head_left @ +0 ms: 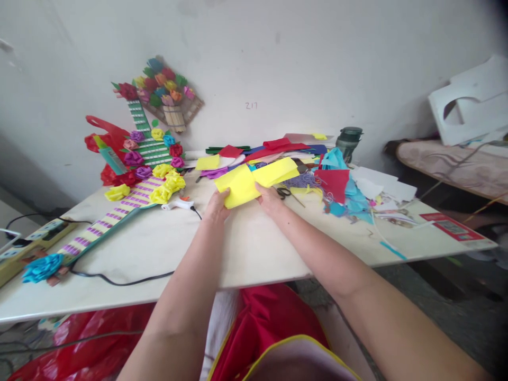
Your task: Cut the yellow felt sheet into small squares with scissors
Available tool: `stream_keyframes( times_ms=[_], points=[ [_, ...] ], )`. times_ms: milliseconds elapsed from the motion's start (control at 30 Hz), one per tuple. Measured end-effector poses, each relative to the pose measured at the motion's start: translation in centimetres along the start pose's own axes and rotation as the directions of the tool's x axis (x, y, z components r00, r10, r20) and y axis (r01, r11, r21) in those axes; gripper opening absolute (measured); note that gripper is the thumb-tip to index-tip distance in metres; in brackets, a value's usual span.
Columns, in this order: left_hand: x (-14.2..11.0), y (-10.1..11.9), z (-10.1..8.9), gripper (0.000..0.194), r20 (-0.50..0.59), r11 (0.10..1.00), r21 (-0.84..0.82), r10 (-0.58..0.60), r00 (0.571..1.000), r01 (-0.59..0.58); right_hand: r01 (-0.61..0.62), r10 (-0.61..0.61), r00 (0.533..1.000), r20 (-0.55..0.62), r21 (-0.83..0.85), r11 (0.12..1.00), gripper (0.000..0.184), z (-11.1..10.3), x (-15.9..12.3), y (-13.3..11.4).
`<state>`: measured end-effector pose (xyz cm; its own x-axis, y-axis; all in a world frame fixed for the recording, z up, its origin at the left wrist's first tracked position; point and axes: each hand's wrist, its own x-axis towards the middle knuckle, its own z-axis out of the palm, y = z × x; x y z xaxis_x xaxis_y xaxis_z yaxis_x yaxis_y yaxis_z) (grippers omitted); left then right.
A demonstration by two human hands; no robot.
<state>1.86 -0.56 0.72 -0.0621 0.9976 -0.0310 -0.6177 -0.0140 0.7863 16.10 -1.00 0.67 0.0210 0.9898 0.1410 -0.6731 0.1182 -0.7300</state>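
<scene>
Both hands hold yellow sheets, of paper or felt, above the middle of the table. My left hand [219, 206] pinches the lower left edge of a yellow sheet [238, 186], thumb on top. At its right side, my right hand [266, 198] grips with the thumb in front; a second yellow piece [278, 171] sticks out to the right from there. Whether the two pieces are joined, I cannot tell. Black-handled scissors [284, 193] lie just right of my right hand. A white glue gun [178, 204] with a black cord rests to the left of my left hand.
Left, a guitar-shaped craft [107, 219] with paper flowers lies near a glue bottle [112, 159] and a power strip [37, 241]. Behind are stacked coloured sheets [273, 145] and a dark bottle [349, 142]. Blue and red scraps [337, 185] lie right. A flower bouquet craft [169, 95] leans against the wall.
</scene>
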Motion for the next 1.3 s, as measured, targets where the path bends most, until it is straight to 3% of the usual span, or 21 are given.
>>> stream_keyframes(
  times_ms=[267,467,700,1100,1200,1300],
  points=[
    [-1.0,0.8,0.3,0.038,0.042,0.987,-0.045,-0.152,0.988,0.154,-0.002,0.000,0.999,-0.033,-0.049,0.999,0.030,0.0,-0.1,-0.5],
    [-1.5,1.0,0.6,0.041,0.114,0.989,-0.068,-0.122,0.986,0.130,-0.017,0.015,0.999,-0.048,-0.039,0.999,0.029,-0.4,0.4,-0.4],
    [-1.3,0.7,0.6,0.046,0.087,0.987,-0.047,-0.149,0.985,0.154,0.047,-0.046,0.999,0.008,-0.015,0.999,0.031,-0.4,0.7,-0.4],
    [-0.9,0.6,0.5,0.043,0.056,0.977,-0.033,-0.210,0.976,0.212,0.052,-0.052,0.999,-0.003,-0.010,0.999,0.036,-0.4,0.8,-0.6],
    [-0.7,0.7,0.2,0.039,-0.009,0.986,-0.025,-0.167,0.986,0.166,0.048,-0.049,0.998,-0.028,-0.031,0.998,0.038,-0.2,0.6,-0.7],
    [-0.4,1.0,-0.4,0.033,-0.032,0.998,0.029,-0.049,0.998,0.050,0.038,-0.040,0.999,-0.033,-0.052,0.998,0.038,-0.1,0.4,-0.8]
  ],
)
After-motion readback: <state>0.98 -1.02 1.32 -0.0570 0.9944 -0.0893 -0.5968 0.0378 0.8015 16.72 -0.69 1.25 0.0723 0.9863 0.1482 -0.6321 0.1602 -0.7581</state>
